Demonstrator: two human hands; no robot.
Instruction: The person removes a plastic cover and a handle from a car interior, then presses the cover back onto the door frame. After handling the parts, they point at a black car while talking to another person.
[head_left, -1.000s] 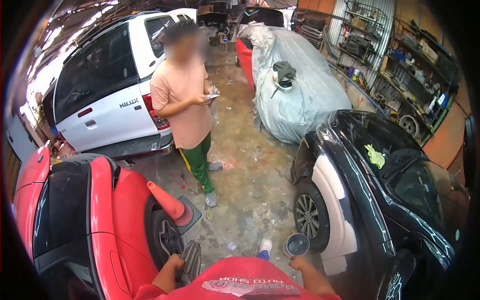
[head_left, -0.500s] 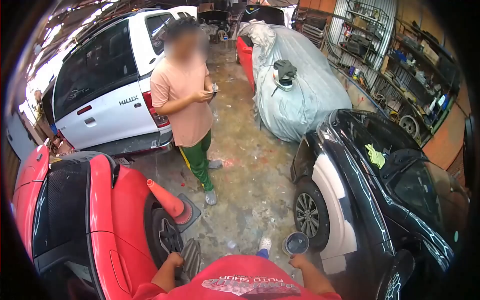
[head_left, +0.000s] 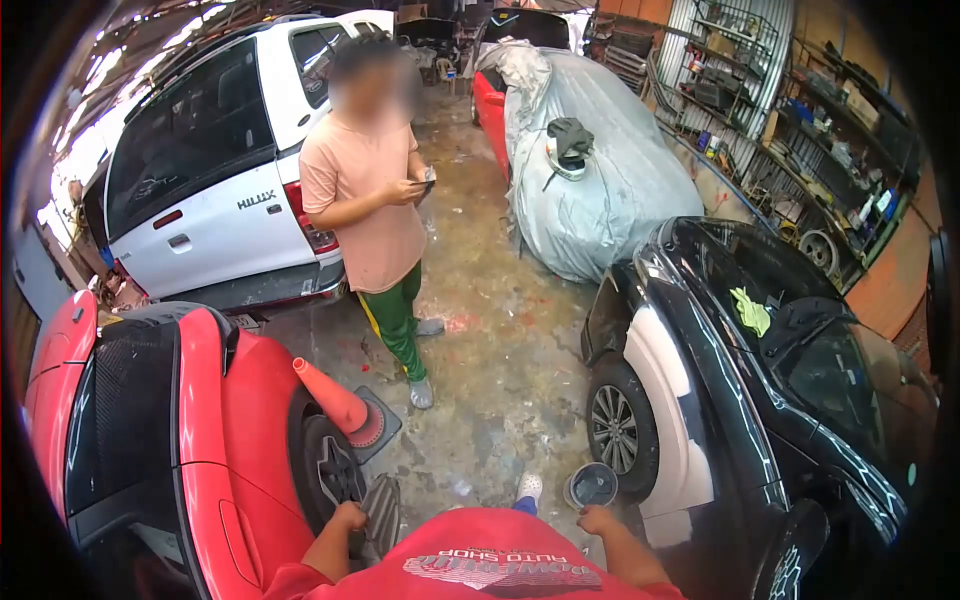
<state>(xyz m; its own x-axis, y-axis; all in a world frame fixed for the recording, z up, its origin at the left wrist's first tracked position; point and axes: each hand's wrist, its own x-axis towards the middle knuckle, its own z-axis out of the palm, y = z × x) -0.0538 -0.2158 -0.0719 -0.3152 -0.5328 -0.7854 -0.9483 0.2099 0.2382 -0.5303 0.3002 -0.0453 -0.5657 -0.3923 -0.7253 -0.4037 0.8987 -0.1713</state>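
Note:
My left hand (head_left: 350, 517) is closed beside the red car's front wheel. Next to its fingers is a grey ribbed object (head_left: 382, 508); whether the hand grips it is unclear. My right hand (head_left: 597, 519) is also closed, fingers curled, just below a dark round bucket (head_left: 592, 486) near the black car's front wheel (head_left: 614, 428). Anything inside either hand is too small or hidden to name. My red shirt (head_left: 490, 550) fills the space between the arms, and one light shoe (head_left: 530, 487) shows on the floor.
A person (head_left: 370, 200) stands ahead, holding a small dark object. An orange cone (head_left: 335, 398) leans by the red car (head_left: 250, 390). The black car (head_left: 735, 400) is on the right, a white pickup (head_left: 200, 170) at left, and a covered car (head_left: 610, 180) and shelves (head_left: 820, 140) stand behind.
The grey ribbed object and my left hand have shifted very slightly. Nothing else has visibly moved.

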